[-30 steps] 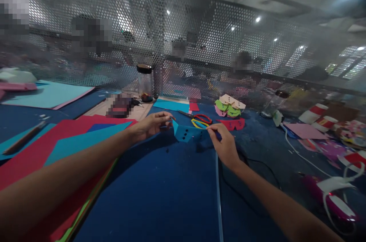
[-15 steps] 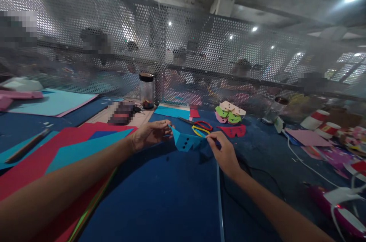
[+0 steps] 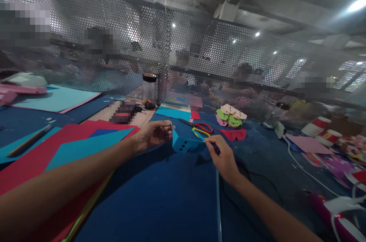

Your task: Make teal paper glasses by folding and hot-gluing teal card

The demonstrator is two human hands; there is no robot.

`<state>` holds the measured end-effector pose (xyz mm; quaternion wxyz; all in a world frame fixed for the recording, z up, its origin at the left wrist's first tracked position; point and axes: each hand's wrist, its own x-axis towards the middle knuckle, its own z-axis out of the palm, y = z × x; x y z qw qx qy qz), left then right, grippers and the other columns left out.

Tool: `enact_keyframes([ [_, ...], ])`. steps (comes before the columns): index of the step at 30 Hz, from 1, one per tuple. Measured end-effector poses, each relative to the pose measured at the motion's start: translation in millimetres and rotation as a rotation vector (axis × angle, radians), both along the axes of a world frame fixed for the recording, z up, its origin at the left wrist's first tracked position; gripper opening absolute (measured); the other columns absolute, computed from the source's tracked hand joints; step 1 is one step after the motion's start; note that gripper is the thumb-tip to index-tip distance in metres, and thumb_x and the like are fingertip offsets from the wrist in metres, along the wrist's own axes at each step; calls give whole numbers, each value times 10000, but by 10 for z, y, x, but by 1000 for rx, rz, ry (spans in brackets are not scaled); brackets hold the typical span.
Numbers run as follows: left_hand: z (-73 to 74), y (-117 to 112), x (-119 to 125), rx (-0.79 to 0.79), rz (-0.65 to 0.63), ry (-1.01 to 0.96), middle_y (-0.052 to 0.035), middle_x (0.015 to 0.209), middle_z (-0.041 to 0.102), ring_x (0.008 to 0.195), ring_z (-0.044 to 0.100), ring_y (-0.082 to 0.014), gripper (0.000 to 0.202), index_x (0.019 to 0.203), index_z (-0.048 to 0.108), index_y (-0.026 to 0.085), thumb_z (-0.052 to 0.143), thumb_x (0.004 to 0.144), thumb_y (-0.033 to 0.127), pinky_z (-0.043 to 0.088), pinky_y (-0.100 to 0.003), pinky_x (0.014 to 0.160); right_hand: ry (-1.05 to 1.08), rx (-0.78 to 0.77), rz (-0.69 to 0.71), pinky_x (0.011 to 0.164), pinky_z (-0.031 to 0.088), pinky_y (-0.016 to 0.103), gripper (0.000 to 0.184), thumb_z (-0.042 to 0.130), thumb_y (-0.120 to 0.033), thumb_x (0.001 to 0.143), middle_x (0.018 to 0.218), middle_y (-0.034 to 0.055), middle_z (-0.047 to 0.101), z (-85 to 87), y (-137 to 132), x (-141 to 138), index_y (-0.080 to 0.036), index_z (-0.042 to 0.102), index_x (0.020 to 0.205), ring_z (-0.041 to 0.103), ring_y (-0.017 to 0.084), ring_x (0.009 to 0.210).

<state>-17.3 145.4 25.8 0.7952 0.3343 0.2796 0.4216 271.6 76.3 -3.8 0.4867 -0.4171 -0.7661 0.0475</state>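
Between my two hands a blue paper mask (image 3: 183,144) with black dots is held up over the table. My left hand (image 3: 154,134) pinches its left end, which bends upward. The fingers of my right hand (image 3: 220,153) are closed on its right end. Just behind the mask lie scissors with red handles (image 3: 204,127) and a pair with yellow handles (image 3: 197,133). A red paper mask (image 3: 233,134) rests beyond my right hand. Farther back sits a pile of green, cream and pink cut paper pieces (image 3: 230,115), also dotted.
Red and blue paper sheets (image 3: 71,142) lie under my left forearm, with a pencil-like stick (image 3: 30,141) at far left. Two lidded jars stand behind, one left (image 3: 149,91), one right (image 3: 276,115). A magenta glue gun (image 3: 328,211) and cables lie right. A perforated metal screen (image 3: 194,51) backs the table.
The left end of the blue paper mask has folded inward and the mask tilts more flatly. Both hands keep their hold; the view has shifted slightly.
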Motion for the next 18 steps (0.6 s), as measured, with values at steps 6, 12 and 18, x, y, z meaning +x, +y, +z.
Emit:
enact_keyframes([
  [6, -19, -24, 13, 33, -43, -9, 3, 759, 655, 638, 589, -113, 154, 806, 641, 173, 791, 769, 183, 509, -250, 652, -52, 4, 29, 874, 538, 409, 123, 529, -226, 1039, 1024, 78, 686, 28, -53, -30, -246, 649, 1016, 659, 238, 994],
  [12, -36, -53, 46, 59, -73, 30, 2, 751, 641, 665, 595, -124, 158, 851, 683, 168, 806, 757, 202, 514, -267, 703, -122, 49, 74, 909, 522, 440, 125, 526, -201, 1037, 1033, 81, 694, 12, -83, -41, -254, 638, 1057, 654, 249, 1017],
  [18, -7, -89, 63, 80, -72, 89, -1, 788, 671, 683, 606, -134, 248, 972, 716, 194, 826, 753, 232, 494, -269, 689, -164, 66, 67, 913, 509, 434, 129, 528, -172, 1030, 1037, 69, 697, 13, -91, -33, -254, 622, 1060, 656, 243, 1021],
])
